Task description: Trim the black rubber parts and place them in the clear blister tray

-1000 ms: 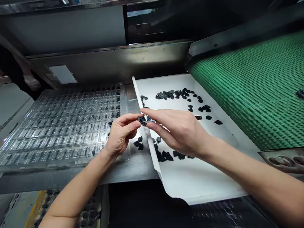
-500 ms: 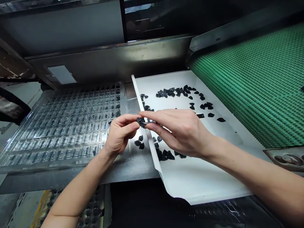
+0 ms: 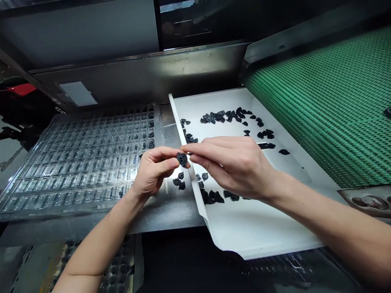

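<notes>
Between the thumb and fingers of my left hand (image 3: 152, 171) is a small round black part (image 3: 182, 159) with a spoked face and small side lugs. My right hand (image 3: 238, 167) is closed beside it, pinching a slim tool whose dark rear end (image 3: 262, 145) sticks out behind the knuckles. The tool's kind is hard to make out, and its tip is mostly hidden by the fingers. My right fingertips are at the edge of the part. Below the hands, a few loose black parts (image 3: 176, 182) lie on the metal surface (image 3: 171, 215).
Left stands a clear plastic compartment tray (image 3: 79, 162), with black parts in its right column. A white raised-edge tray (image 3: 259, 232) carries many scattered black parts (image 3: 220, 116). Beyond it slopes a green mesh belt (image 3: 305, 97). A dark and red shape (image 3: 21, 89) is at far left.
The round part shows more of its face now, and the tool's silver tip no longer shows against it. A dark and red shape has come into view at far left.
</notes>
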